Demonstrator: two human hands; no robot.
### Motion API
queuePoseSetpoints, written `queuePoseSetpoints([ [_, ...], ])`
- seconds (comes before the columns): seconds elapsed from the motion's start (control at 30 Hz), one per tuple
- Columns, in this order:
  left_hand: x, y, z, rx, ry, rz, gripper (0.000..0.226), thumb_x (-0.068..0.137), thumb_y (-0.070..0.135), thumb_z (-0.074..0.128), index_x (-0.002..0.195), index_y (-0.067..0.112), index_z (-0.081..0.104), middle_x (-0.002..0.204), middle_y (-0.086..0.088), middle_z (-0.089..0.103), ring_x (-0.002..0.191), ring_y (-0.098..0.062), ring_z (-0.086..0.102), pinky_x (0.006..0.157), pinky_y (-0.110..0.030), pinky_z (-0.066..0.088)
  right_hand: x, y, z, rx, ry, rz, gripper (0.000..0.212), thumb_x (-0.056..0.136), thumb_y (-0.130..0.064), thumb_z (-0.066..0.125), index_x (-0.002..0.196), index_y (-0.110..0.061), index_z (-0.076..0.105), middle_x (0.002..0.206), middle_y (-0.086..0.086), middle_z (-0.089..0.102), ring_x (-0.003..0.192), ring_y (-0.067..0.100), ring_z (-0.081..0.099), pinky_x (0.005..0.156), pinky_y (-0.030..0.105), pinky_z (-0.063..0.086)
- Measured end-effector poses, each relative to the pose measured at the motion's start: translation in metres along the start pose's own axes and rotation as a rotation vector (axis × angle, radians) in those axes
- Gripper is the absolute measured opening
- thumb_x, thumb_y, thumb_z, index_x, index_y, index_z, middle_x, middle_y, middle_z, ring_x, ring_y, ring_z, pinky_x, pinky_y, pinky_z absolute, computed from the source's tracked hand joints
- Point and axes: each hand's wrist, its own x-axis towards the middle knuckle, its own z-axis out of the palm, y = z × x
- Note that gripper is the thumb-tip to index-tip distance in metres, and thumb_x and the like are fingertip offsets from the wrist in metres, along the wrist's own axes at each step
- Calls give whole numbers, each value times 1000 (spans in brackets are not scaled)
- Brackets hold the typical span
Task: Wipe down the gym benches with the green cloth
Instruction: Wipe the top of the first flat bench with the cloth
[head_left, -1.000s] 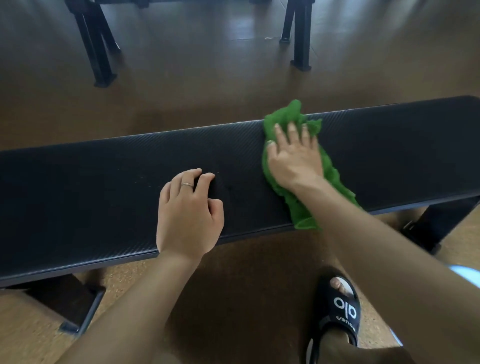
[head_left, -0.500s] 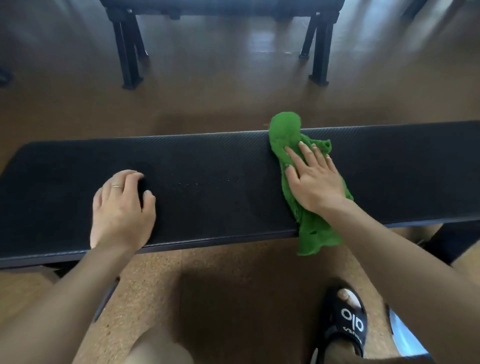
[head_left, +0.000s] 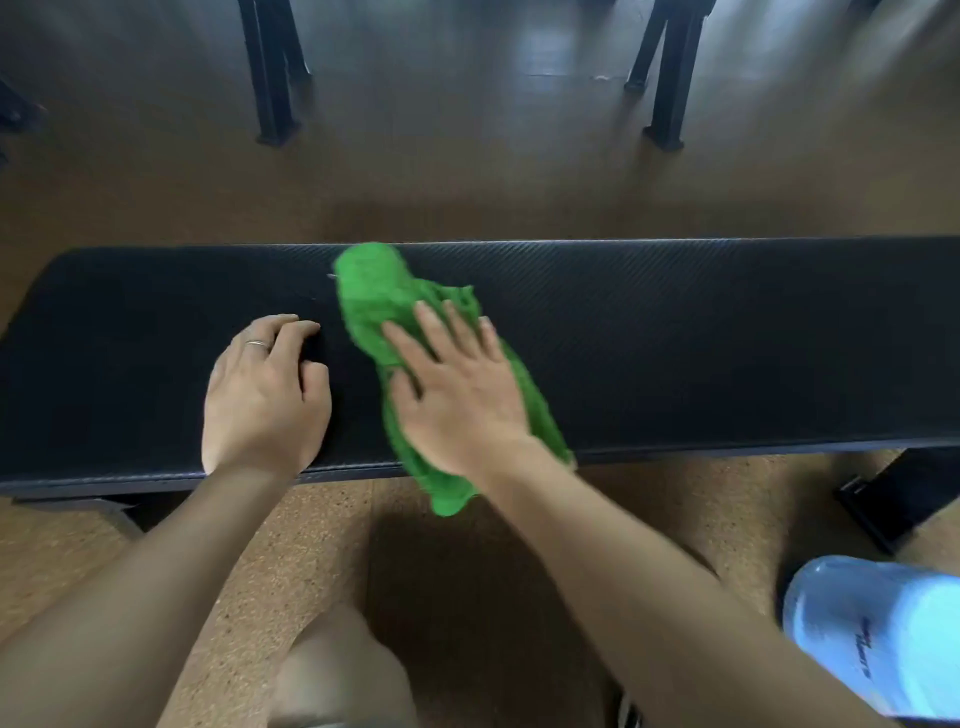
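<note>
A long black padded bench runs across the view, its left end in sight. The green cloth lies across it from the far edge to the near edge, and one end hangs over the front. My right hand presses flat on the cloth with straight, spread fingers. My left hand rests on the bench just left of the cloth, fingers bent at the tips, a ring on one finger, holding nothing.
The floor is brown cork. Black legs of another bench stand at the back left and back right. A black bench foot sits at the right. A light blue slipper lies at the bottom right.
My right hand has slid the cloth leftwards along the bench, closing the gap to my left hand. The left hand stays resting on the bench. The black slipper has left the view.
</note>
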Motion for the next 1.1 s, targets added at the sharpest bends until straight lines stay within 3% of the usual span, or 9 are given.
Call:
queuePoseSetpoints([
  [0.17,-2,2,-2,-15,-16,-18,39,100,21,44,136,16,59,144,-2,53,136,-25,45,118,-47,35,-16,123,-35,-43,1,396,60,106,-52,15,164,-40,7,174,-3,-2,160,18,-6,129,45,-3],
  [0.27,-1,2,0,-11,5,-13,38,99,22,45,133,14,61,141,-4,55,133,-27,47,116,-49,37,-14,111,-29,-22,27,495,64,106,-51,12,166,-32,4,174,2,-5,160,26,-9,128,48,-5],
  [0.5,-1,-1,5,-4,16,-4,38,97,17,47,132,14,61,141,-6,56,133,-28,48,115,-48,36,-12,-36,14,-32,18,150,65,106,-48,16,166,-23,9,174,11,3,159,34,0,127,54,-2],
  [0.6,-2,0,3,-9,1,-12,40,96,17,47,133,15,60,143,-4,54,135,-26,46,116,-47,35,-20,-30,12,-9,11,-14,62,106,-50,21,164,-32,18,174,4,10,160,28,5,128,52,0],
  [0.67,-1,0,0,-14,-7,-14,40,96,17,47,134,15,60,143,-4,54,135,-27,46,117,-48,36,-20,9,1,-25,26,3,61,104,-53,21,163,-39,19,174,-2,11,160,23,3,128,50,-1],
  [0.87,-3,3,-2,-22,-20,-32,41,100,23,45,138,17,58,146,-3,52,136,-26,45,117,-48,37,-26,150,-44,-49,9,484,63,105,-57,17,165,-38,8,175,-2,-2,160,22,-7,129,46,-2],
  [0.97,1,1,1,-14,-12,-21,40,100,23,45,136,15,59,143,-4,53,134,-27,47,117,-49,37,-6,114,-30,-67,36,532,68,106,-55,14,166,-26,5,174,7,-2,160,30,-6,128,49,-3],
  [1.1,-1,-1,2,-15,-18,-21,40,98,21,46,135,16,59,143,-3,53,135,-26,46,116,-49,37,11,-2,3,-36,43,224,66,107,-49,14,166,-22,3,174,8,-3,160,32,-5,127,51,-4],
])
